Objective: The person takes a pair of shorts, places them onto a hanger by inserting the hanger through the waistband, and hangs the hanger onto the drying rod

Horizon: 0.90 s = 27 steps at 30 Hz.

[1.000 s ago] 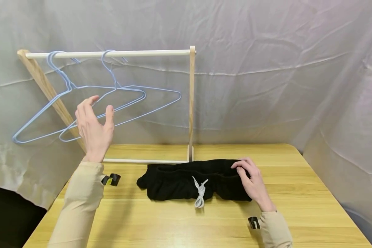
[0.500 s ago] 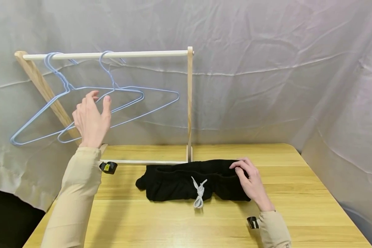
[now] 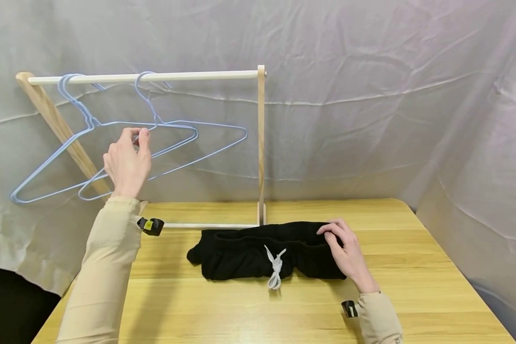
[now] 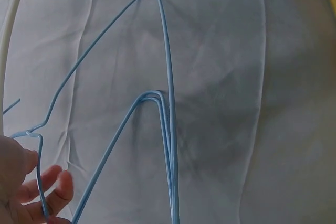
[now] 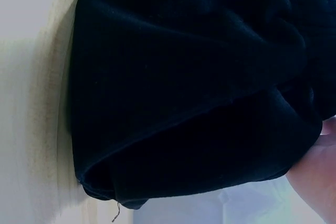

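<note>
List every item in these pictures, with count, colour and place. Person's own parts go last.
Rack: one, light wood with white bars, at the table's back
Hangers: at least three, light blue, on the top bar; overlap hides the exact count
Garment: one, black, on the table before the rack
Drawstring: one, whitish, tied in a bow on the garment's front
Table: one, yellowish wood, under rack and garment
Curtain: grey, behind and beside the table
Wrist devices: two, black, one by each cuff
Sleeves: two, beige, one per arm
Left hand: one, bare, fingers curled at the right-hand hanger's wire
Right hand: one, bare, holding the garment's right end
</note>
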Available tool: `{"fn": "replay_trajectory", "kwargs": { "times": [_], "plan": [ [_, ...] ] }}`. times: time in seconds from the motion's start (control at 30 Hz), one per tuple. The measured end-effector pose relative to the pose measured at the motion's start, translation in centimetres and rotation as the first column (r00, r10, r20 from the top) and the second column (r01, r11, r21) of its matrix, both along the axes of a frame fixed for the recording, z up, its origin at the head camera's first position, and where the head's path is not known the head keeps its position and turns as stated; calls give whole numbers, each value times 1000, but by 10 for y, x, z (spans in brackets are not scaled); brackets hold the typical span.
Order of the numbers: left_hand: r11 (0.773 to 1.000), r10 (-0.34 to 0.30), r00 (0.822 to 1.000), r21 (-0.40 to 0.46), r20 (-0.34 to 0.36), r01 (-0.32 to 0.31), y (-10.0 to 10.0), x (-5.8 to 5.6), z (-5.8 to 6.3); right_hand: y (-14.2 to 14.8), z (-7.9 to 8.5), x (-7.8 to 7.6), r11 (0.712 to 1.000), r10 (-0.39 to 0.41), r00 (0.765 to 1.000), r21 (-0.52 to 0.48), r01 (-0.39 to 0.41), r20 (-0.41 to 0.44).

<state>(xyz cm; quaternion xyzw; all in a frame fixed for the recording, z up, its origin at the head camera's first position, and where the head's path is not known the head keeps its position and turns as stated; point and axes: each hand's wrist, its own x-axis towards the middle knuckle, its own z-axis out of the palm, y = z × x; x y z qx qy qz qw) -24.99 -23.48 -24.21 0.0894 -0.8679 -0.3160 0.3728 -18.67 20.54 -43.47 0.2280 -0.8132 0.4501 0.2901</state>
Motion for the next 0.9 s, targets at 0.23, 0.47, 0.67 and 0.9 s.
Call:
{"fn": "replay_trajectory", "kwargs": {
  "times": [0.23, 0.47, 0.67, 0.9],
  "plan": [
    [999, -11, 1000, 37, -15, 12, -1, -3, 3, 0, 0, -2, 1000, -4, 1000, -1, 4, 4],
    [994, -13, 999, 108, -43, 18, 0, -4, 5, 0, -1, -1, 1000, -8, 1000, 6, 8, 20],
    [990, 7, 997, 140, -77, 3, 1, -3, 8, 0, -1, 0, 1000, -10, 1000, 7, 10, 23],
    [985, 22, 995, 174, -97, -5, 1, -3, 12, 0, -1, 0, 1000, -13, 1000, -2, 13, 27]
  ]
}}
